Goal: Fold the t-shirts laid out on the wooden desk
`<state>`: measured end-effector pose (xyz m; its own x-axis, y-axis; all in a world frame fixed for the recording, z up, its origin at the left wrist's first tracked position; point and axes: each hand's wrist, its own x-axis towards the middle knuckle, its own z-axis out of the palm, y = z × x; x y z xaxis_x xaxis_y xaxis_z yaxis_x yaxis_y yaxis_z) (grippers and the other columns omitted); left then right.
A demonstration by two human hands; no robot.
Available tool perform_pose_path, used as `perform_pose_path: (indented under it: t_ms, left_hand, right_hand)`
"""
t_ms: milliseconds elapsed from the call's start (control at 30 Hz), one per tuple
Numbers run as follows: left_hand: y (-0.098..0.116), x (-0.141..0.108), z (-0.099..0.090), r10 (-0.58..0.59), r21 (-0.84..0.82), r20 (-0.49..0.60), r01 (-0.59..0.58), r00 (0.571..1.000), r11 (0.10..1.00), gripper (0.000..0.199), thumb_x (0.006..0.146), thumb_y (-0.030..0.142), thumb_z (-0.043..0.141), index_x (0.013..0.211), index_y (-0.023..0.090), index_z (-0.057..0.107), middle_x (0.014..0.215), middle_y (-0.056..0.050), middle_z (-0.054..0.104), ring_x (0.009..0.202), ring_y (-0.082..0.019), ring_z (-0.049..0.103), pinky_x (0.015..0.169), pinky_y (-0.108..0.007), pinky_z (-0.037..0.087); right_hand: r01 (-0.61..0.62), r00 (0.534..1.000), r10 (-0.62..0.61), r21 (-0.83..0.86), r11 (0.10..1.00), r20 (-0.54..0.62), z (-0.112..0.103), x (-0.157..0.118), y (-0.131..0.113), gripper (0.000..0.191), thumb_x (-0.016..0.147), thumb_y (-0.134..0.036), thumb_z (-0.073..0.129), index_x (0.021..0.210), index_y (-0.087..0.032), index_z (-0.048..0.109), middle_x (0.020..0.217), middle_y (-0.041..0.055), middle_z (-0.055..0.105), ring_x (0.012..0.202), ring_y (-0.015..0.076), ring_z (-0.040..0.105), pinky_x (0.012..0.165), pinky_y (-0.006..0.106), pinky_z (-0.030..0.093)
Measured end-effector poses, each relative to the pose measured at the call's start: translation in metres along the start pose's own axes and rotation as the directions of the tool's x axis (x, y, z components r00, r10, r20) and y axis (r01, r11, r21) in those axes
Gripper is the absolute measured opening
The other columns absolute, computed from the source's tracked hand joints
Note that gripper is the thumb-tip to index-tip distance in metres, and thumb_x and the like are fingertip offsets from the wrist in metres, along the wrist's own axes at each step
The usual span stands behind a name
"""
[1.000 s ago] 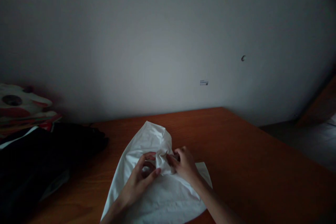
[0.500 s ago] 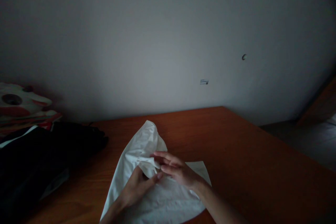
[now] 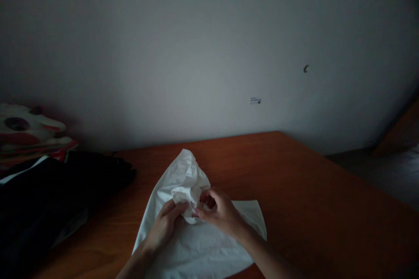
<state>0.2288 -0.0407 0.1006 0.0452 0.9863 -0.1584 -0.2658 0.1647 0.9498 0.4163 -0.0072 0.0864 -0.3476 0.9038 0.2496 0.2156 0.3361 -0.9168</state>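
A white cloth (image 3: pixel 203 248) lies on the brown wooden table (image 3: pixel 255 161), its upper part rising to a peak and bunched in the middle. My left hand (image 3: pixel 166 222) pinches the left side of the bunched part between thumb and fingers. On the right side of the same folds, my right hand (image 3: pixel 219 210) has its fingers curled in, gripping the fabric. Some fingertips of both hands are hidden in the folds. One corner of the cloth spreads flat on the table beyond my right wrist.
Dark clothing (image 3: pixel 65 192) with a white stripe is piled on the table's left side. Behind it sits a red and white patterned item (image 3: pixel 32 133). A pale wall (image 3: pixel 196 52) with a small label (image 3: pixel 255 100) stands behind the table.
My right hand's fingers, stretched out before, have curled onto the cloth. My left hand has moved slightly left and its thumb now presses on the folds. The bunched part has turned outward.
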Motion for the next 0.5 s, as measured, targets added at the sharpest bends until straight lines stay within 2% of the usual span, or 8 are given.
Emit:
perform_pose_path:
  t_ms: [67, 133, 200, 300, 367, 400, 467, 500]
  left_hand:
    - [0.002, -0.001, 0.0, 0.04, 0.141, 0.11, -0.055, 0.993, 0.988, 0.029, 0.075, 0.045, 0.077, 0.086, 0.018, 0.077, 0.076, -0.004, 0.073, 0.077, -0.021, 0.066, 0.078, -0.031, 0.052]
    - [0.003, -0.002, 0.0, 0.077, 0.232, 0.124, -0.105, 0.989, 0.967, 0.03, 0.076, 0.048, 0.078, 0.08, 0.018, 0.077, 0.072, -0.003, 0.071, 0.074, -0.019, 0.064, 0.074, -0.028, 0.051]
    - [0.004, 0.0, 0.0, 0.09, 0.204, 0.05, -0.098, 0.995, 0.974, 0.031, 0.07, 0.047, 0.082, 0.07, 0.017, 0.073, 0.065, -0.001, 0.067, 0.067, -0.017, 0.061, 0.066, -0.025, 0.049]
    - [0.011, 0.009, -0.005, 0.091, -0.021, -0.146, -0.095, 0.985, 0.995, 0.029, 0.062, 0.041, 0.085, 0.067, 0.017, 0.069, 0.061, 0.0, 0.064, 0.061, -0.015, 0.059, 0.06, -0.024, 0.05]
    - [0.02, 0.015, -0.018, 0.118, -0.154, -0.313, -0.173, 0.942, 0.973, 0.025, 0.062, 0.038, 0.079, 0.071, 0.018, 0.067, 0.065, -0.001, 0.066, 0.064, -0.017, 0.062, 0.064, -0.027, 0.055]
    - [0.026, 0.017, -0.028, 0.15, -0.156, -0.397, -0.227, 0.906, 0.961, 0.021, 0.065, 0.038, 0.073, 0.071, 0.019, 0.065, 0.067, -0.002, 0.067, 0.069, -0.019, 0.064, 0.069, -0.03, 0.057]
    - [0.039, 0.016, -0.054, 0.283, 0.057, -0.565, -0.306, 0.775, 0.95, 0.018, 0.072, 0.04, 0.056, 0.068, 0.022, 0.058, 0.068, -0.003, 0.065, 0.082, -0.024, 0.068, 0.082, -0.039, 0.059]
    - [0.046, 0.013, -0.068, 0.39, 0.248, -0.604, -0.301, 0.695, 0.921, 0.02, 0.076, 0.041, 0.048, 0.067, 0.024, 0.053, 0.068, -0.004, 0.064, 0.092, -0.027, 0.068, 0.089, -0.046, 0.057]
  right_hand:
    - [0.016, 1.0, -0.016, -0.013, 1.0, -0.015, 0.0, 0.0, -0.001, 0.021, 0.075, -0.036, 0.077, 0.083, -0.019, 0.065, 0.082, 0.0013, 0.064, 0.071, 0.0152, 0.057, 0.064, 0.026, 0.043]
    - [0.036, 0.999, -0.036, 0.008, 0.999, -0.031, 0.0, 0.001, 0.0, 0.016, 0.079, -0.034, 0.072, 0.079, -0.019, 0.065, 0.08, 0.001, 0.063, 0.071, 0.0148, 0.057, 0.065, 0.026, 0.043]
    - [0.012, 0.998, -0.006, 0.104, 0.995, -0.057, 0.0, 0.006, 0.004, 0.019, 0.083, -0.038, 0.067, 0.078, -0.02, 0.064, 0.075, -0.0005, 0.061, 0.068, 0.0144, 0.056, 0.063, 0.026, 0.042]
    - [-0.062, 0.971, 0.143, 0.376, 0.925, -0.19, -0.009, 0.018, 0.012, 0.028, 0.082, -0.048, 0.065, 0.075, -0.021, 0.061, 0.067, -0.0032, 0.059, 0.064, 0.0146, 0.056, 0.06, 0.025, 0.043]
    - [-0.016, 0.909, 0.246, 0.562, 0.827, -0.336, -0.023, 0.027, 0.02, 0.03, 0.079, -0.051, 0.066, 0.075, -0.023, 0.059, 0.069, -0.0032, 0.062, 0.067, 0.0159, 0.059, 0.062, 0.026, 0.046]
    - [0.043, 0.863, 0.285, 0.621, 0.783, -0.418, -0.032, 0.032, 0.025, 0.029, 0.078, -0.051, 0.066, 0.077, -0.023, 0.059, 0.073, -0.0027, 0.065, 0.071, 0.0168, 0.062, 0.065, 0.027, 0.048]
    - [0.171, 0.726, 0.337, 0.632, 0.756, -0.6, -0.056, 0.039, 0.037, 0.028, 0.076, -0.052, 0.064, 0.08, -0.024, 0.057, 0.08, -0.0018, 0.068, 0.078, 0.0182, 0.066, 0.071, 0.03, 0.052]
    - [0.207, 0.638, 0.347, 0.587, 0.783, -0.687, -0.069, 0.041, 0.044, 0.028, 0.076, -0.052, 0.062, 0.082, -0.025, 0.056, 0.083, -0.0014, 0.069, 0.082, 0.0185, 0.067, 0.073, 0.03, 0.052]
